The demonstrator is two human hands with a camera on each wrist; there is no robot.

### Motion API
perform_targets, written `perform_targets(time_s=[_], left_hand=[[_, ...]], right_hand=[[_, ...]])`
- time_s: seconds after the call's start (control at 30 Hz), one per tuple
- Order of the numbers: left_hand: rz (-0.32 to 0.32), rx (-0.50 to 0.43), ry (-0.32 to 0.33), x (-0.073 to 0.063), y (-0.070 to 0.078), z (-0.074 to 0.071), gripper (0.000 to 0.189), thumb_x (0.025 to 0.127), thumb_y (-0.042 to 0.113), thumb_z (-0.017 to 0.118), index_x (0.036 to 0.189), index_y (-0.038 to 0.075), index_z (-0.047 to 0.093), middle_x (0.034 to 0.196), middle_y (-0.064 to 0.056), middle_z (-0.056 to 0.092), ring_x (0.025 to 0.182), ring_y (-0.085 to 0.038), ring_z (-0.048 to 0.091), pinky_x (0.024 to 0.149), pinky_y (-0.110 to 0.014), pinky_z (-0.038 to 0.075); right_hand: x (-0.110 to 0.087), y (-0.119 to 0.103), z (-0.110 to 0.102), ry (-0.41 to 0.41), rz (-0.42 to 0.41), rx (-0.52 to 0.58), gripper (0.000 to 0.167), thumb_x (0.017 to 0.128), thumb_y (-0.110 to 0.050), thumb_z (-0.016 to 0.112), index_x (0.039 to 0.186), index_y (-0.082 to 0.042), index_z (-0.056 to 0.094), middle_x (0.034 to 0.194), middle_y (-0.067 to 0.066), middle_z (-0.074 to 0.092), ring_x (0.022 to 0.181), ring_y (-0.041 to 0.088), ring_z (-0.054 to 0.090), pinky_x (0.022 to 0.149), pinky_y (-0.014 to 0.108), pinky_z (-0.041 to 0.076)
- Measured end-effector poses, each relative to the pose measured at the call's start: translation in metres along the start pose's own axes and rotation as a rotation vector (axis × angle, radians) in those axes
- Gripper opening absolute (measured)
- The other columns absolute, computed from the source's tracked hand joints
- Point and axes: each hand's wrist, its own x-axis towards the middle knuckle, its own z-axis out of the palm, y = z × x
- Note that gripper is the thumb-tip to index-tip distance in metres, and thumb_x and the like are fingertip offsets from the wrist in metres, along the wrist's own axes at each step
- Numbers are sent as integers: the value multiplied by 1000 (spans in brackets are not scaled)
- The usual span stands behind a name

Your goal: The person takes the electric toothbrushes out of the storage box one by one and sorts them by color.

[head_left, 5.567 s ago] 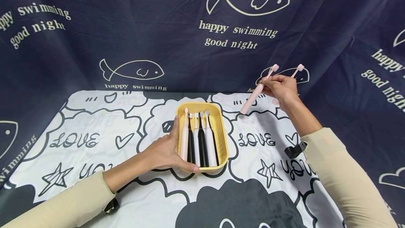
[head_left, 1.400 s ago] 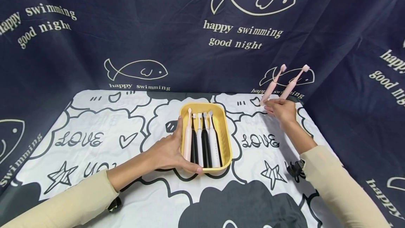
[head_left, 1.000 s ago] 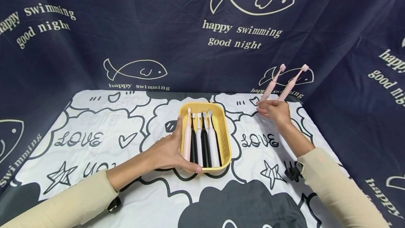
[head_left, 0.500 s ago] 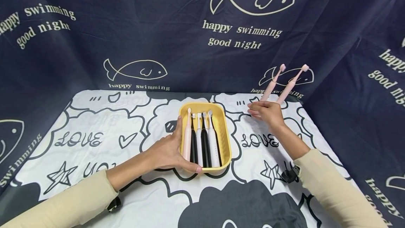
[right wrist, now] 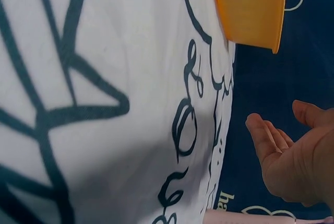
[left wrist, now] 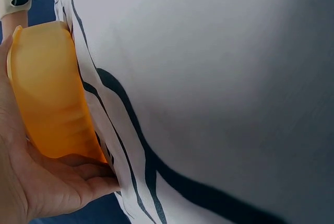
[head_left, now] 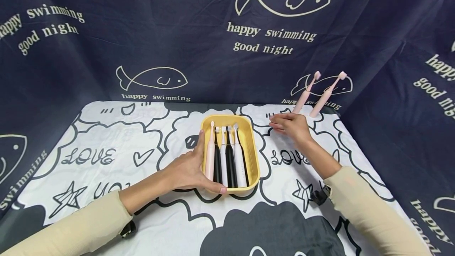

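Observation:
My left hand (head_left: 188,171) grips the left side of a yellow basket (head_left: 254,157), its thumb on the near rim. In the left wrist view its fingers wrap around the basket's wall (left wrist: 49,88). Inside lie several electric toothbrushes side by side, among them a pink one (head_left: 210,160), a black one (head_left: 230,167) and a white one (head_left: 239,161). My right hand (head_left: 293,126) hovers to the basket's right with fingers extended, holding nothing. Just behind it two pink electric toothbrushes stand upright, one on the left (head_left: 302,101) and one on the right (head_left: 321,103).
A white cloth (head_left: 106,141) with black cartoon drawings covers the table. Dark blue curtains (head_left: 199,31) printed with fish hang behind and at both sides. The basket's right side has bare floor beside the toothbrushes.
Earlier the right hand held one pink toothbrush in the air near another; both now stand upright, let go. The right hand has since moved left towards the basket. The left hand has stayed.

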Motion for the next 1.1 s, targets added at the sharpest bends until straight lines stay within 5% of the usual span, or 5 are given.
perform_targets(time_s=[1.1], left_hand=[[-12,13,-1,0,1,1,190,51,87,100,179,23,-24,148,-28,69,120,-27,71,106,-51,60]], right_hand=[[-7,-23,43,-81,-65,110,40,107,-9,77,137,14,67,93,-8,84,90,7,84,91,29,68]])
